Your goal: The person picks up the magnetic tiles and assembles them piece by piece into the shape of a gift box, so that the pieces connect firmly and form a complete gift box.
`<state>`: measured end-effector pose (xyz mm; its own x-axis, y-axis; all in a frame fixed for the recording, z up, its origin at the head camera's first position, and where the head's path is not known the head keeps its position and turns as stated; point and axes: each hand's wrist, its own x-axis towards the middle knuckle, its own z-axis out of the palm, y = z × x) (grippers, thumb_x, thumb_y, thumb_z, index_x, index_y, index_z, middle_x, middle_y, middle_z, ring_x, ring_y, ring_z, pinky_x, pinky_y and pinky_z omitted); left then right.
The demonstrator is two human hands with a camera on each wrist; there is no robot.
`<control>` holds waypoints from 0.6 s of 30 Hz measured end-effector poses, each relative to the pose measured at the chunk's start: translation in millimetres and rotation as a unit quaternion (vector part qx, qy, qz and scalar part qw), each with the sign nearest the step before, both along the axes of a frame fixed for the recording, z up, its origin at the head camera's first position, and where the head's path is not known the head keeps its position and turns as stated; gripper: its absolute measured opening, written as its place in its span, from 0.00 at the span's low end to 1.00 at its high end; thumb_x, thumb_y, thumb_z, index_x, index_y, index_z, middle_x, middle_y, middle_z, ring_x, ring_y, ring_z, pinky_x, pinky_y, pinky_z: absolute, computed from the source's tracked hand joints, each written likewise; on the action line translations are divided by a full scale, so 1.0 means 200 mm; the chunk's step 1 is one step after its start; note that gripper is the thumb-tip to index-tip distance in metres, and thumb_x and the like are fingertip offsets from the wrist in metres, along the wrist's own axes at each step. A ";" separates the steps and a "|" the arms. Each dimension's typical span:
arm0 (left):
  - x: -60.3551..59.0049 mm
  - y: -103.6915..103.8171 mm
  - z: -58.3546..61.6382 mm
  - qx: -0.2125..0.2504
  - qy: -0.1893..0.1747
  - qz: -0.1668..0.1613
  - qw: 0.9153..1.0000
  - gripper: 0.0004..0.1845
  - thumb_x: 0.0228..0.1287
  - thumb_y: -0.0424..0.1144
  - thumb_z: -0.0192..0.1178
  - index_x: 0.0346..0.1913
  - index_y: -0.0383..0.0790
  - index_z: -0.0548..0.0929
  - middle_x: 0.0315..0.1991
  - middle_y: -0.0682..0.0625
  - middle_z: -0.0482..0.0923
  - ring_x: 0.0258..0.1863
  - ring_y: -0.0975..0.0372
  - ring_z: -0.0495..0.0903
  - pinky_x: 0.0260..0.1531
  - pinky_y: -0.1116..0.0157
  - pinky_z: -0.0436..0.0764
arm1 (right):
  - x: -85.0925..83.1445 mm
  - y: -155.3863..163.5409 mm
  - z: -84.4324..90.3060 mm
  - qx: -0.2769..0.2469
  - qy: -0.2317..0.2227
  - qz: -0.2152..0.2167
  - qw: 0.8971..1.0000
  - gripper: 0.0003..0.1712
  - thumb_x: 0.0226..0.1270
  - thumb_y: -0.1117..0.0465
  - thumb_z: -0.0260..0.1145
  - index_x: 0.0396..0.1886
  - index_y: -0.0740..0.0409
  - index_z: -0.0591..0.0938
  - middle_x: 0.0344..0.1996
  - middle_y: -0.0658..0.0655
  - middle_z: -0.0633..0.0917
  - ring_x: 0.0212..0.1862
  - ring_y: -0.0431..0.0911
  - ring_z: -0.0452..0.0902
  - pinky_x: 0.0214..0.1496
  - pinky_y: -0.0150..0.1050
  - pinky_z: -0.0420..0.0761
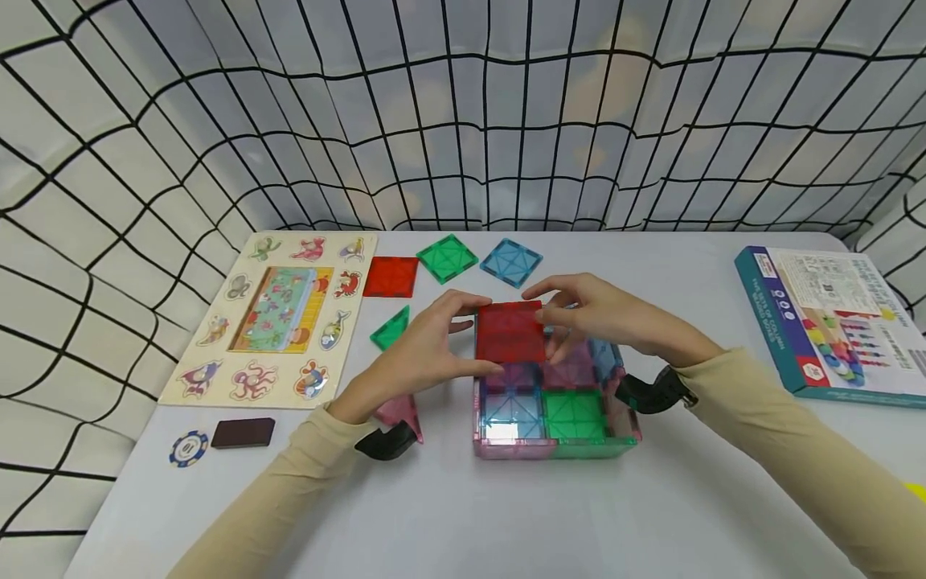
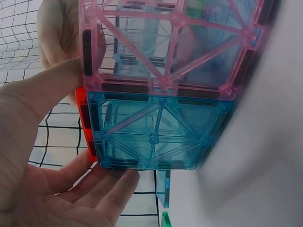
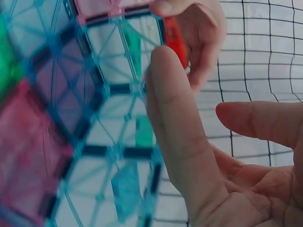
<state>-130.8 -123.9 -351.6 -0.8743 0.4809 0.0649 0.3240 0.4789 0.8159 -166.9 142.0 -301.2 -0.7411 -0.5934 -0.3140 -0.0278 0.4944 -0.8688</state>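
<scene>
A box of translucent magnetic tiles, with pink, blue and green squares, stands on the white table. At its back left corner a red square tile lies over the top. My left hand holds this tile by its left side, thumb near and fingers far; the left wrist view shows its red edge beside a teal wall tile. At the tile's right edge is my right hand, its index finger and thumb apart in the right wrist view, fingers extended beside the blue tiles.
Behind lie loose red, green and blue tiles. A green triangle and a pink piece are left of the box. Farther left are a picture board, a poker chip and a dark block; a boxed toy is right.
</scene>
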 end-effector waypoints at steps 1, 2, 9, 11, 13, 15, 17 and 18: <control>0.00 0.00 0.00 -0.004 -0.003 0.002 1.000 0.44 0.56 0.41 0.81 0.72 0.34 0.70 0.70 0.43 0.71 0.70 0.49 0.73 0.67 0.50 0.77 | 0.00 0.02 0.01 0.002 0.003 0.001 1.000 0.27 0.83 0.60 0.57 0.75 0.66 0.69 0.51 0.69 0.84 0.37 0.58 0.90 0.54 0.48 0.88; 0.00 0.01 0.00 -0.009 -0.007 0.003 1.000 0.44 0.57 0.41 0.81 0.73 0.34 0.69 0.70 0.43 0.70 0.70 0.49 0.73 0.67 0.50 0.77 | 0.00 0.04 0.01 0.002 0.007 0.001 1.000 0.26 0.83 0.61 0.56 0.74 0.66 0.68 0.52 0.70 0.84 0.37 0.57 0.90 0.53 0.48 0.88; -0.01 0.01 0.02 -0.049 0.001 -0.005 0.999 0.44 0.59 0.44 0.79 0.73 0.36 0.67 0.71 0.42 0.68 0.69 0.47 0.73 0.68 0.50 0.77 | -0.05 0.20 0.04 -0.007 0.077 -0.032 0.996 0.20 0.83 0.63 0.56 0.67 0.67 0.75 0.51 0.68 0.85 0.37 0.53 0.88 0.43 0.41 0.90; -0.01 0.00 0.02 -0.054 0.006 -0.012 0.998 0.44 0.59 0.44 0.79 0.73 0.36 0.68 0.70 0.42 0.68 0.68 0.48 0.74 0.68 0.50 0.77 | -0.09 0.24 0.02 -0.007 0.094 -0.046 0.995 0.18 0.84 0.62 0.56 0.64 0.68 0.77 0.50 0.68 0.85 0.38 0.51 0.86 0.42 0.39 0.89; -0.02 0.00 0.03 -0.058 0.009 -0.019 0.998 0.43 0.59 0.45 0.79 0.73 0.37 0.68 0.69 0.43 0.68 0.68 0.49 0.73 0.67 0.50 0.77 | -0.13 0.27 -0.01 -0.006 0.110 -0.062 0.992 0.18 0.84 0.62 0.55 0.63 0.68 0.78 0.49 0.67 0.86 0.40 0.51 0.85 0.42 0.37 0.88; -0.02 -0.01 0.03 -0.060 0.009 -0.023 0.998 0.43 0.59 0.45 0.78 0.73 0.37 0.68 0.69 0.43 0.69 0.68 0.50 0.73 0.67 0.51 0.77 | -0.18 0.29 -0.05 -0.005 0.123 -0.075 0.990 0.18 0.84 0.61 0.56 0.62 0.69 0.79 0.51 0.68 0.85 0.45 0.52 0.84 0.46 0.37 0.87; -0.02 0.00 0.03 -0.061 0.005 -0.026 0.998 0.43 0.59 0.45 0.78 0.73 0.38 0.69 0.69 0.44 0.69 0.69 0.51 0.72 0.68 0.52 0.77 | -0.23 0.31 -0.11 -0.005 0.126 -0.084 0.988 0.19 0.83 0.60 0.57 0.63 0.69 0.78 0.56 0.67 0.84 0.50 0.53 0.82 0.52 0.40 0.85; -0.02 0.00 0.02 -0.060 0.003 -0.027 0.998 0.43 0.59 0.45 0.78 0.73 0.38 0.68 0.69 0.44 0.69 0.69 0.52 0.72 0.68 0.52 0.77 | -0.26 0.32 -0.14 -0.003 0.126 -0.088 0.988 0.20 0.83 0.59 0.58 0.63 0.69 0.78 0.58 0.66 0.83 0.53 0.54 0.81 0.56 0.42 0.84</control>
